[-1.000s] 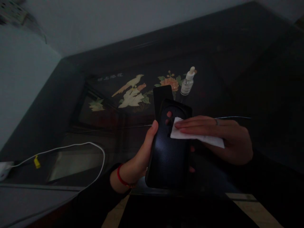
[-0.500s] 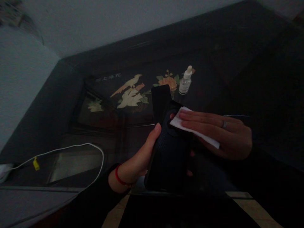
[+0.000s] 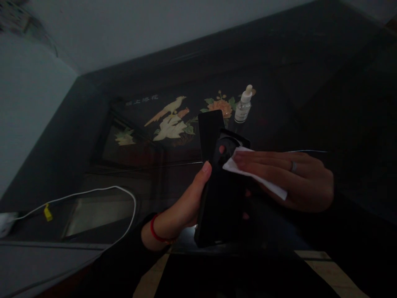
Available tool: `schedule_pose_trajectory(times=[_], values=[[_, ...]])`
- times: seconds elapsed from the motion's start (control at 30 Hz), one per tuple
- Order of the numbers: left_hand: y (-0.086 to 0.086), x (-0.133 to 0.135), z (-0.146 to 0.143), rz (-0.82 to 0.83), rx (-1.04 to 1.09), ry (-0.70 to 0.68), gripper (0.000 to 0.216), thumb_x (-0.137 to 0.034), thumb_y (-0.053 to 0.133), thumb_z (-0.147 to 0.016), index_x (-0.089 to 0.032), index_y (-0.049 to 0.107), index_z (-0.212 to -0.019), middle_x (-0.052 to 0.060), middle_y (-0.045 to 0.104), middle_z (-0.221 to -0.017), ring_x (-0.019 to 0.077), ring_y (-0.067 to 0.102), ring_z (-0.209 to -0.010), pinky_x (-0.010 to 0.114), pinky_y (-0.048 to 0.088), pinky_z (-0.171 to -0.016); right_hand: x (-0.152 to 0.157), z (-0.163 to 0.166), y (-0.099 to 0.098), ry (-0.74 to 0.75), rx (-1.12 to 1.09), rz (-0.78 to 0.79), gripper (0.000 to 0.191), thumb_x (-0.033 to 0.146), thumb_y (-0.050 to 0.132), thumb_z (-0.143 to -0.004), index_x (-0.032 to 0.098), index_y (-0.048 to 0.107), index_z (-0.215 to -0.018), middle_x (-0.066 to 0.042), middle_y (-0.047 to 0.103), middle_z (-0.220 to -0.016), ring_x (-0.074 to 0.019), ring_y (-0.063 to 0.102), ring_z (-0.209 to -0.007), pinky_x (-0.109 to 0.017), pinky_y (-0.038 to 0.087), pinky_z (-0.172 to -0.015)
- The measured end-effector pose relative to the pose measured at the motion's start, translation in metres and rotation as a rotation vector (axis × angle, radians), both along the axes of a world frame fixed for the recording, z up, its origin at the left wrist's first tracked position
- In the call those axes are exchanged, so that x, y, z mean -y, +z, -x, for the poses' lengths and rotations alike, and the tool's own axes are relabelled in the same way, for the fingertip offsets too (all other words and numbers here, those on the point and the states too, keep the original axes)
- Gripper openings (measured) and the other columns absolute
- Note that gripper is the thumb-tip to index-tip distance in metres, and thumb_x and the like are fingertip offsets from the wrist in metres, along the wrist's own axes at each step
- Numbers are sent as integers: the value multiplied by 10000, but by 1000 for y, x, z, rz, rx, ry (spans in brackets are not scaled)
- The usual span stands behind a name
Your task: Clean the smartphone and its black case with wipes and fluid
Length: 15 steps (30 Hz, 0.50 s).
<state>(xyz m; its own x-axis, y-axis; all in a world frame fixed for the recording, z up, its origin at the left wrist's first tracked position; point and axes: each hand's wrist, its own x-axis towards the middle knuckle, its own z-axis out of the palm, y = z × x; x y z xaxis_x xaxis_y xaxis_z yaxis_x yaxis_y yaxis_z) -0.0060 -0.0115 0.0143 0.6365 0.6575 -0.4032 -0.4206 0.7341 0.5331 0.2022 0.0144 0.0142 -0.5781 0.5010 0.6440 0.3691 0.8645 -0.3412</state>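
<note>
My left hand (image 3: 194,196) is wrapped round a black phone case (image 3: 220,207), thumb along its left edge and fingertips showing at its right. A fingertip shows through the round camera opening near the top. My right hand (image 3: 288,176) presses a folded white wipe (image 3: 235,164), tissue or cloth, against the case beside that opening. A ring is on one of its fingers. Behind the case a black phone (image 3: 211,130) lies flat on the dark table, partly covered by the case.
A small clear dropper bottle (image 3: 242,109) with a white top stands beyond my hands. The glossy table (image 3: 288,91) carries a bird-and-flower picture (image 3: 170,126). A white cable (image 3: 93,191) with a yellow tag (image 3: 47,213) loops at the left. A wall rises behind.
The phone case has tilted in my left hand, so its inside and end edge show differently. The wipe has slid slightly down, uncovering more of the camera opening.
</note>
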Motion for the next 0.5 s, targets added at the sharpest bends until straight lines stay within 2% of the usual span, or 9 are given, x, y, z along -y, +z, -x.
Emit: schedule_pose_trajectory(times=[0.07, 0.13, 0.23, 0.3, 0.4, 0.47, 0.5], values=[[0, -2, -3, -88, -51, 64, 731, -630, 586, -782, -292, 407, -1404, 74, 635, -1210, 252, 656, -943, 394, 567, -732, 2, 1, 4, 48, -23, 17, 237, 123, 574, -898, 49, 637, -1114, -161, 704, -1126, -148, 625, -1139, -247, 513, -998], [-1, -3, -4, -152, -100, 81, 795, -614, 606, -776, -352, 294, -1458, 72, 548, -1344, 275, 635, -1017, 388, 571, -727, 3, 1, 6, 31, -32, 58, 238, 121, 549, -910, 64, 629, -1127, -151, 691, -1163, -149, 614, -1157, -255, 514, -1000], [0, -2, -4, -180, -149, 66, 871, -644, 607, -756, -333, 242, -1482, 104, 556, -1323, 303, 631, -1039, 389, 573, -726, 3, 1, 4, -99, -39, 89, 291, 117, 511, -920, 126, 603, -1196, -113, 650, -1250, -173, 609, -1171, -294, 524, -1003], [0, -1, -4, -197, -167, 72, 900, -659, 603, -747, -308, 234, -1489, 124, 566, -1310, 318, 636, -1036, 386, 573, -715, 4, 2, -1, -96, -59, 87, 323, 133, 504, -924, 169, 585, -1234, -83, 657, -1245, -186, 629, -1141, -301, 547, -973], [-2, -1, -3, -233, -180, 118, 874, -643, 594, -765, -321, 231, -1492, 115, 549, -1343, 307, 642, -1037, 373, 567, -735, 7, 4, -5, -9, -116, 141, 317, 167, 489, -938, 201, 579, -1240, -53, 680, -1209, -178, 669, -1069, -266, 579, -897], [-4, -1, -2, -251, -181, 135, 856, -637, 592, -771, -340, 231, -1488, 100, 573, -1309, 285, 653, -1008, 385, 563, -762, 10, 6, -2, -47, -149, 209, 308, 159, 466, -948, 242, 598, -1214, -9, 706, -1157, -164, 701, -982, -247, 597, -829], [-5, 0, -2, -258, -180, 129, 851, -639, 588, -773, -337, 236, -1486, 97, 600, -1260, 272, 661, -977, 395, 560, -775, 11, 8, 0, -113, -176, 237, 309, 150, 461, -949, 270, 617, -1187, 16, 720, -1119, -163, 713, -936, -249, 606, -786]])
